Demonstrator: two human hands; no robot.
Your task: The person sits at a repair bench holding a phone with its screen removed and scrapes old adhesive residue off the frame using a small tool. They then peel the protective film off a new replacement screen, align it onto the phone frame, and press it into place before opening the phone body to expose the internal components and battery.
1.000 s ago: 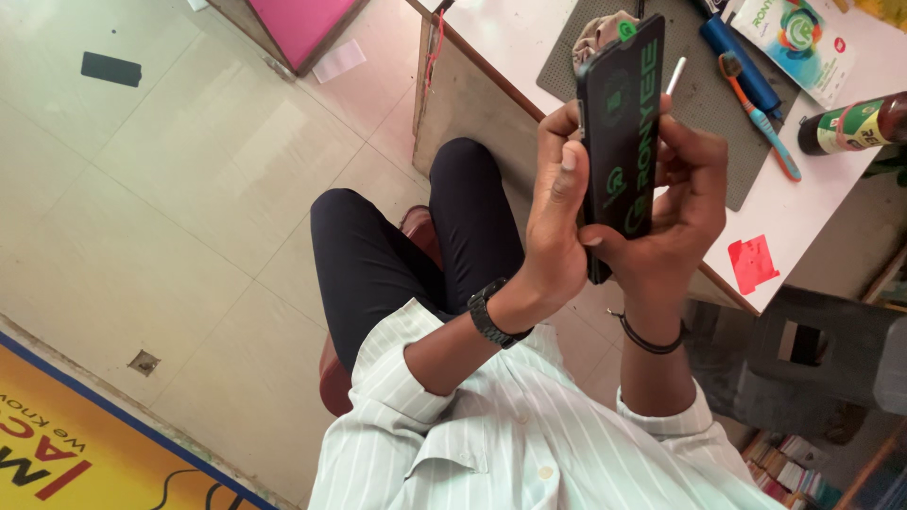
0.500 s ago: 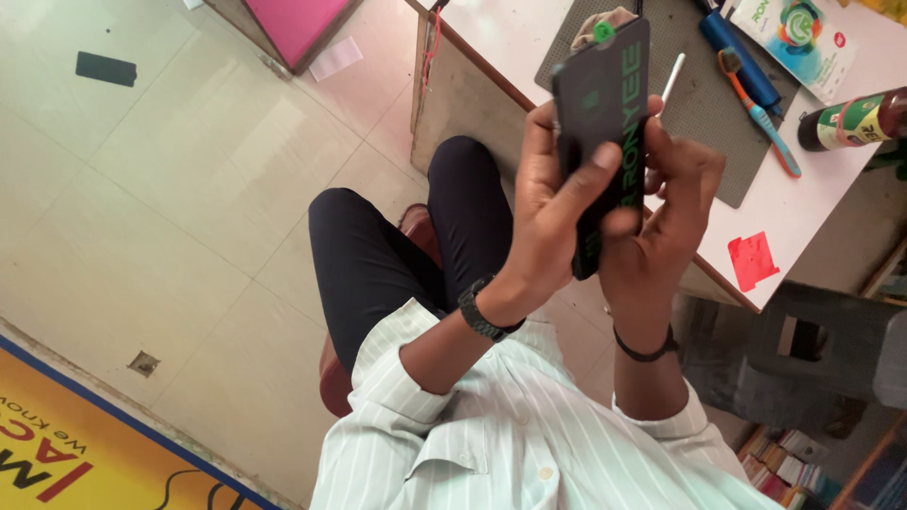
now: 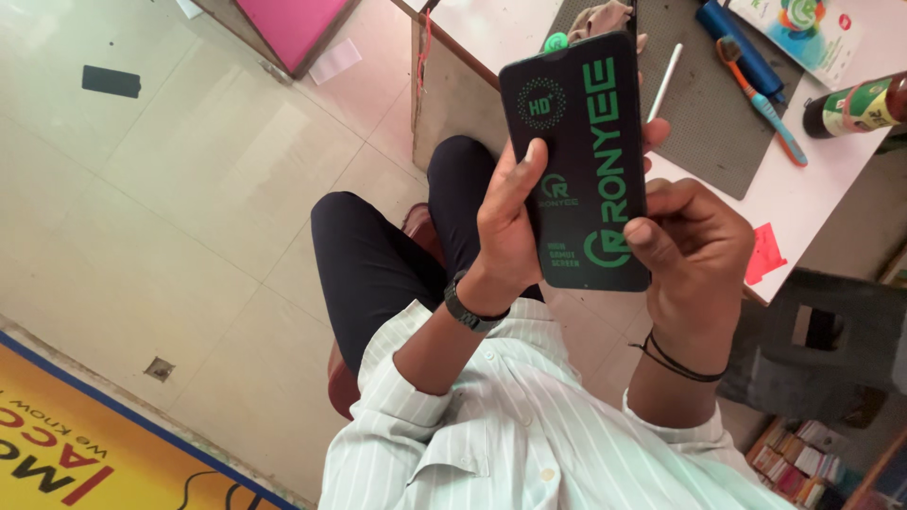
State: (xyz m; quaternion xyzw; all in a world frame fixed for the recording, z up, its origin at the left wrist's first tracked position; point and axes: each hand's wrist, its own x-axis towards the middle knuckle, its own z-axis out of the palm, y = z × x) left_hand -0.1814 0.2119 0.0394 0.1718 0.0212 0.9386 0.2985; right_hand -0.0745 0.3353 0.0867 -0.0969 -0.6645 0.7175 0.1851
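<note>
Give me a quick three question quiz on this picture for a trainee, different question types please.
1. True or false: both hands hold the black panel.
2. Which lies on the grey mat? A) white stylus B) scissors C) mug
3. Fill in: the left hand wears a black ____ at the wrist.

Key:
1. True. The right hand grips its lower edge, the left its side.
2. A, the stylus.
3. Watch.
</note>
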